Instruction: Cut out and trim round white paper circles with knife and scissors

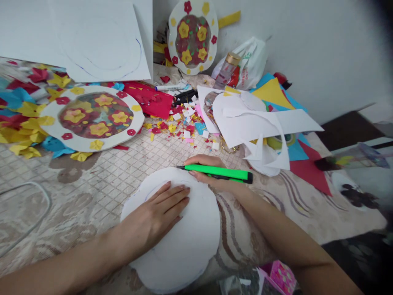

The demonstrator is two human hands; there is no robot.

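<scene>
A white board cutout point(193, 237) with a wavy edge lies on the patterned tablecloth in front of me, faint blue pen lines on it. My left hand point(164, 207) rests flat on its upper part, fingers stretched out. In my right hand point(205, 164) is a green utility knife point(219, 172), gripped near its front. The knife's dark tip points left and lies at the far edge of the cutout. Whether the tip touches the board I cannot tell.
A flower-decorated white frame point(135, 123) lies at left beside folded paper flowers point(27, 131). Another decorated frame point(193, 37) leans on the wall. Paper scraps point(184, 123), white offcuts point(245, 119), a bottle point(227, 69) and a cable point(46, 205) surround the work area.
</scene>
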